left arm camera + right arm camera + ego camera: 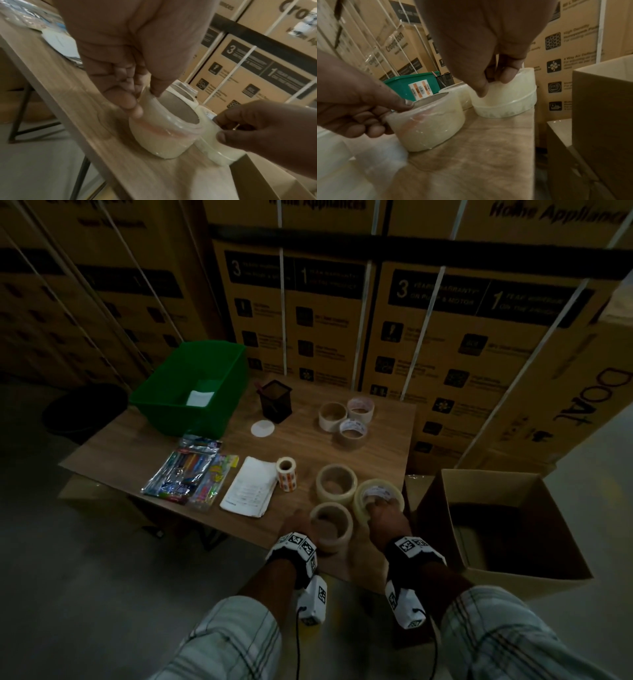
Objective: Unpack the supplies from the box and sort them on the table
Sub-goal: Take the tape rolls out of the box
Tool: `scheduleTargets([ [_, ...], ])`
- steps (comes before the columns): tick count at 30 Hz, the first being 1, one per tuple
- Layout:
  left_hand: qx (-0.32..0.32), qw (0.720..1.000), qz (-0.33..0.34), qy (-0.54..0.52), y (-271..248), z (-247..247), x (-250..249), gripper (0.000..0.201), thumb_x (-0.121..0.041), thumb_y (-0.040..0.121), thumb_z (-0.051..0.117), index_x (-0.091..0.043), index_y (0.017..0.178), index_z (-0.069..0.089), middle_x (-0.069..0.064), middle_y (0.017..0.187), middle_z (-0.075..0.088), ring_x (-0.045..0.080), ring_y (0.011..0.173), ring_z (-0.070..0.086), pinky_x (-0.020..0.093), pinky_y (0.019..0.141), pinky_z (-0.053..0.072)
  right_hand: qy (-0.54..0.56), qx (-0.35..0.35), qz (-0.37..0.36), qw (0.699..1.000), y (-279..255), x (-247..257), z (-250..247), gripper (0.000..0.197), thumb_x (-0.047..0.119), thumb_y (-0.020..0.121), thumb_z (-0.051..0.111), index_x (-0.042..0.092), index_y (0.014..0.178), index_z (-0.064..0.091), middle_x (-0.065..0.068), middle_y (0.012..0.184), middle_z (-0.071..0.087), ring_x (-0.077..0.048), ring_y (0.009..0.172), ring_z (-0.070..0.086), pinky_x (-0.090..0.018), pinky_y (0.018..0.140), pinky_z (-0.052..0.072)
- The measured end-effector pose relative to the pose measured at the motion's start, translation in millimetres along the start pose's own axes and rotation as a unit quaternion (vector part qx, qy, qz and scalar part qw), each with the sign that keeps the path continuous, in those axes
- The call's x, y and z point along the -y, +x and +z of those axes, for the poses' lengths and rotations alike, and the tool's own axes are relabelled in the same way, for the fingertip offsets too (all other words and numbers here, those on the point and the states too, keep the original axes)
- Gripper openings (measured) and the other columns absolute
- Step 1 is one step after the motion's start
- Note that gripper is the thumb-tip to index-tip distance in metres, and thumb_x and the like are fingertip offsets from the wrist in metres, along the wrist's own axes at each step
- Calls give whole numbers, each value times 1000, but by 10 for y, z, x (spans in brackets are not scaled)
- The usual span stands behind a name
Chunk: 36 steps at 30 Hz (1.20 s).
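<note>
Three cream tape rolls sit at the table's near right corner. My left hand (305, 520) pinches the wall of the nearest roll (331, 525), thumb inside the core and fingers outside (133, 108); the roll (163, 142) rests on the wooden table (342, 450). My right hand (375, 508) pinches the rim of the clear roll (378, 496) beside it, which also stands on the table (508, 105). The third roll (336, 484) lies free behind them. The open cardboard box (496, 487) stands on the floor at the right, its inside dark.
At the back left stands a green bin (191, 385), with a black mesh pen holder (275, 402) and three more tape rolls (346, 419) to its right. Pen packs (185, 470), a paper pad (250, 491) and a label roll (286, 474) lie at the left. Stacked cartons wall the far side.
</note>
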<state>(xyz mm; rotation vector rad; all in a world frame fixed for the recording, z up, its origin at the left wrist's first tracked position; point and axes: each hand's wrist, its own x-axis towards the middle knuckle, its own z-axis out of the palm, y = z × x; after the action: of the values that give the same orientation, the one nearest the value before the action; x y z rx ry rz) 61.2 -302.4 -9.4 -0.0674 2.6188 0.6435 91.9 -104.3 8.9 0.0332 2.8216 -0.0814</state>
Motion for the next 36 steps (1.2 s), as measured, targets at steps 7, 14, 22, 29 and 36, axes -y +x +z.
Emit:
scheduleTargets([
  [7,4,999,38,38,-152,-86,-60,54,-30,104,31,-13,153,16,2,160,14,24,148,15,33,121,13,15,5,-47,999,70,-90,-7,58,21,94,46,7,146,25,-17,155,21,-33,144,20,-38,119,11],
  [14,4,997,53,64,-142,-257,-78,48,-39,101,37,-20,144,39,4,154,34,24,142,32,37,117,27,83,-44,-40,995,37,-85,-255,43,28,93,47,8,131,49,-18,138,46,-33,126,44,-39,105,39],
  [22,-54,995,79,25,-297,-441,-111,29,-31,95,49,-4,94,60,17,105,64,32,99,60,39,86,50,35,-85,-105,990,-18,134,-280,24,22,85,49,10,103,60,-15,110,62,-34,103,59,-40,85,48],
  [29,-74,992,100,26,-367,-791,106,21,-26,95,47,-10,95,59,19,104,66,34,97,63,36,79,49,60,-45,-170,983,-5,675,-507,24,28,84,54,11,98,63,-14,103,66,-31,92,63,-33,75,49],
  [36,-36,993,107,39,-238,-1251,714,30,-27,95,49,-5,111,62,17,116,64,33,108,59,38,89,49,77,-78,-177,978,196,1437,-635,24,29,85,43,23,95,63,-1,101,66,-24,92,65,-40,80,54],
])
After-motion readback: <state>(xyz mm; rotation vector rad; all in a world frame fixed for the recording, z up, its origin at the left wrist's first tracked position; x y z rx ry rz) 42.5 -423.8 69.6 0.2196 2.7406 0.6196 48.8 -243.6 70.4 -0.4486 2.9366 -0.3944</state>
